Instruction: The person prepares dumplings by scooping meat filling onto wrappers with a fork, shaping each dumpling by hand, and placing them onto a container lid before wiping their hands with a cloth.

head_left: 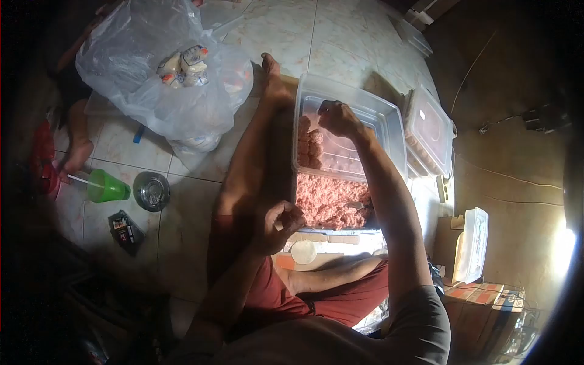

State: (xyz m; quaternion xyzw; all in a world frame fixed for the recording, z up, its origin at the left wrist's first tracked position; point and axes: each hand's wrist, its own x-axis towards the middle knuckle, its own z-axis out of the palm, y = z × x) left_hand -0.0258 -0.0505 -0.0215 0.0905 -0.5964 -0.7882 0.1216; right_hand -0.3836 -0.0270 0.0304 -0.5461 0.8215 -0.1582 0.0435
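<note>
Shirt (420, 322) lies nearest. Left hand (281, 224), curled, is beside the pink paste (328, 198); right hand (342, 120) bends over the far tub (347, 87), lumps (310, 146) at its left. Any grip, I can't tell. Light pressure should keep lumps whole.

From my station I look down on a floor (191, 207) of pale, veined tiles with straight joints. A big clear plastic bag (143, 73) of packets (194, 56) slumps on it. Near the bag I make out a blue strip (139, 134), a green cup (106, 185) with a pale stick (77, 178) poking out, and, just beside the cup, a round metal bowl (141, 184). Close by lies a dark pouch or tray (132, 244), too dim for me to tell which.
</note>
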